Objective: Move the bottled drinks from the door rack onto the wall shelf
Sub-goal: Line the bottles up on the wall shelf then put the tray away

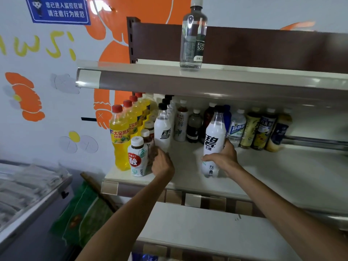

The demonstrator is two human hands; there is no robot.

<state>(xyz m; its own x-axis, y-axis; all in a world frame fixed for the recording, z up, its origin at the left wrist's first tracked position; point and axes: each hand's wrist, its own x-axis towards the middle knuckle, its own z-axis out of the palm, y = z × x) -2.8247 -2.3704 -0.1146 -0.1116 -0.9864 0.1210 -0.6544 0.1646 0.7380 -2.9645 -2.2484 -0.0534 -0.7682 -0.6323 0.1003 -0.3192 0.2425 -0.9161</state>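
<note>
My right hand (223, 159) grips a white black-capped soda bottle (214, 136), upright just above the middle wall shelf (263, 170). My left hand (162, 162) is closed around the base of a second white black-capped bottle (162, 129) that stands on the shelf at the front of a row of the same kind. A small white juice bottle (137, 157) and a row of yellow red-capped bottles (120, 138) stand just left of that hand. Several other bottles (259, 129) line the back of the shelf.
A clear soda-water bottle (193, 34) stands alone on the upper shelf (150, 72). A lower shelf (207, 232) juts out below my arms. A chest freezer (28, 194) sits at the left, with a green bag (84, 213) beside it against the painted wall.
</note>
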